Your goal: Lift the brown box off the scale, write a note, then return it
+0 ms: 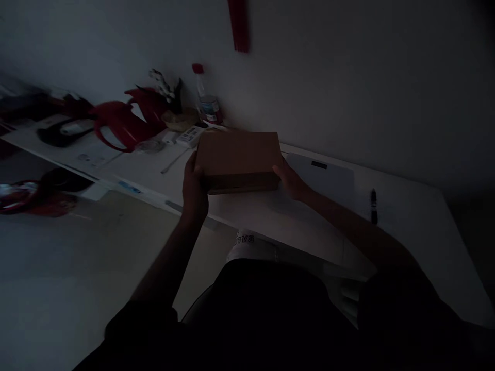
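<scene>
A closed brown cardboard box (240, 154) is between my two hands, over the white desk (247, 211). My left hand (194, 188) grips its left end, thumb toward the front corner. On the opposite end my right hand (291, 179) is closed, with its thumb on the front right edge. The fingers behind the box are partly hidden. Dim light makes it hard to tell whether the box's underside touches the desk. Right of the box lies a flat grey panel with a dark label (332, 178), partly behind my right hand and forearm.
A black marker-like pen (374, 206) lies on the right. To the left stand a red-capped bottle (209, 100), a basket (181, 119), a small white box (190, 137) and red pitchers (122, 123). A wall borders the desk's back; red fringe (238, 26) hangs there.
</scene>
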Available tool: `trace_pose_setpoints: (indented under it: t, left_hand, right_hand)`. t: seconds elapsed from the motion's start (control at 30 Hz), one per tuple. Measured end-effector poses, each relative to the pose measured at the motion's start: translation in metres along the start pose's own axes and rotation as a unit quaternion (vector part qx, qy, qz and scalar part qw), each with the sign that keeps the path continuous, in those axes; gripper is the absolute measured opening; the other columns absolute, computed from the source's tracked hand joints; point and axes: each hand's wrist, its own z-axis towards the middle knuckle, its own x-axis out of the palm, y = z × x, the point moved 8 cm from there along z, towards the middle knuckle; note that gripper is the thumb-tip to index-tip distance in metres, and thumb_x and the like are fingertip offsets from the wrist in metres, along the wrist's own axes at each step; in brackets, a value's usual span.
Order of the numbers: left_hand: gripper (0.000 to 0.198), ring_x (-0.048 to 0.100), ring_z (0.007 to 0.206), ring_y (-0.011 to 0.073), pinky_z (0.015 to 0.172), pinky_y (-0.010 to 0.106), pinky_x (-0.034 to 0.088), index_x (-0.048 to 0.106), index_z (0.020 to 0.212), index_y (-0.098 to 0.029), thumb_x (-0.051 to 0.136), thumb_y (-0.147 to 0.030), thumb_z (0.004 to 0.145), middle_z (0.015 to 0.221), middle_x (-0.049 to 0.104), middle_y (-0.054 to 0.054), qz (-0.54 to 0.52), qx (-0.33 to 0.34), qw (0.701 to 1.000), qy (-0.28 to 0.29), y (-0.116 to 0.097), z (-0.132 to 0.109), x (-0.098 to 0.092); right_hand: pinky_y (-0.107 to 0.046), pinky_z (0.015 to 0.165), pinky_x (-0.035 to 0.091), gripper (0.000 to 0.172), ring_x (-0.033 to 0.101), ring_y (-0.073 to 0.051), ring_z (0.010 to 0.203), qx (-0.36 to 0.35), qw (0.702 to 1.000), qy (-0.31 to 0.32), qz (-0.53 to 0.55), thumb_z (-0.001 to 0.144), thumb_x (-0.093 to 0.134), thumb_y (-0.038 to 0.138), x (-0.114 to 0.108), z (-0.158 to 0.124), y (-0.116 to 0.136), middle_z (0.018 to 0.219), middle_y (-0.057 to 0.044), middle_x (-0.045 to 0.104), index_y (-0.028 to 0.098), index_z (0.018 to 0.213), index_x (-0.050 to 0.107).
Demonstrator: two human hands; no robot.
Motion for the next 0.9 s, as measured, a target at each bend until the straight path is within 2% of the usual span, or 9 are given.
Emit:
trace_pose_setpoints:
  t: [0.1,0.23,0.33,0.43,0.57,0.73,0.9]
  left_hand:
    - [0.057,0.043,0.141,0.0297,0.118,0.044,0.036,0.054,0.139,-0.024,0.056,-0.045,0.086,0.148,0.049,0.007,-0.015,-0.027,0.999,-0.035,0.005,-0.003,-0.017]
    - [0.063,0.044,0.139,0.0316,0.115,0.045,0.039,0.053,0.139,-0.024,0.060,-0.048,0.081,0.146,0.051,0.008,-0.028,-0.047,0.997,-0.062,0.012,-0.005,-0.034]
    - [0.064,0.044,0.139,0.0316,0.115,0.044,0.039,0.053,0.139,-0.024,0.061,-0.050,0.082,0.145,0.051,0.008,-0.019,-0.050,0.996,-0.072,0.014,-0.007,-0.044]
    - [0.060,0.041,0.142,0.0303,0.117,0.042,0.037,0.054,0.138,-0.023,0.060,-0.049,0.084,0.147,0.049,0.007,-0.013,-0.030,0.997,-0.067,0.011,-0.010,-0.049]
    - [0.056,0.038,0.144,0.0275,0.119,0.038,0.033,0.055,0.137,-0.022,0.056,-0.049,0.088,0.150,0.048,0.006,0.000,-0.006,0.998,-0.057,0.010,-0.013,-0.052]
    - [0.063,0.040,0.142,0.0296,0.119,0.041,0.033,0.053,0.140,-0.023,0.060,-0.052,0.085,0.149,0.049,0.007,-0.008,-0.036,0.997,-0.067,0.025,-0.013,-0.058]
    - [0.066,0.039,0.143,0.0305,0.119,0.042,0.033,0.054,0.139,-0.024,0.062,-0.059,0.083,0.150,0.047,0.007,-0.018,-0.041,0.997,-0.066,0.031,-0.014,-0.059]
  right_hand:
    - [-0.043,0.129,0.023,0.093,0.029,-0.025,0.151,-0.021,1.000,0.010,0.010,0.088,0.038,0.080,0.014,0.013,-0.006,0.161,-0.009,0.031,0.018,0.155,0.028]
    - [-0.046,0.128,0.022,0.090,0.031,-0.025,0.150,-0.014,1.000,0.017,0.005,0.087,0.040,0.080,0.029,0.025,-0.018,0.161,-0.006,0.033,0.023,0.155,0.028]
    - [-0.046,0.128,0.023,0.088,0.033,-0.026,0.149,-0.021,1.000,0.020,-0.001,0.089,0.039,0.078,0.036,0.031,-0.022,0.159,-0.008,0.036,0.019,0.154,0.032]
    - [-0.046,0.128,0.023,0.085,0.034,-0.027,0.148,-0.023,0.999,0.023,-0.003,0.090,0.040,0.076,0.041,0.033,-0.025,0.158,-0.010,0.037,0.018,0.151,0.036]
    - [-0.044,0.128,0.022,0.081,0.032,-0.024,0.149,-0.030,0.999,0.032,-0.007,0.092,0.039,0.074,0.045,0.035,-0.032,0.158,-0.007,0.037,0.020,0.152,0.034]
    - [-0.043,0.128,0.023,0.087,0.034,-0.026,0.149,-0.020,0.999,0.026,-0.001,0.091,0.041,0.075,0.045,0.038,-0.042,0.156,-0.010,0.040,0.014,0.152,0.032]
    - [-0.041,0.129,0.023,0.088,0.032,-0.026,0.150,-0.025,0.999,0.038,0.001,0.093,0.041,0.073,0.048,0.038,-0.041,0.157,-0.011,0.038,0.010,0.154,0.029]
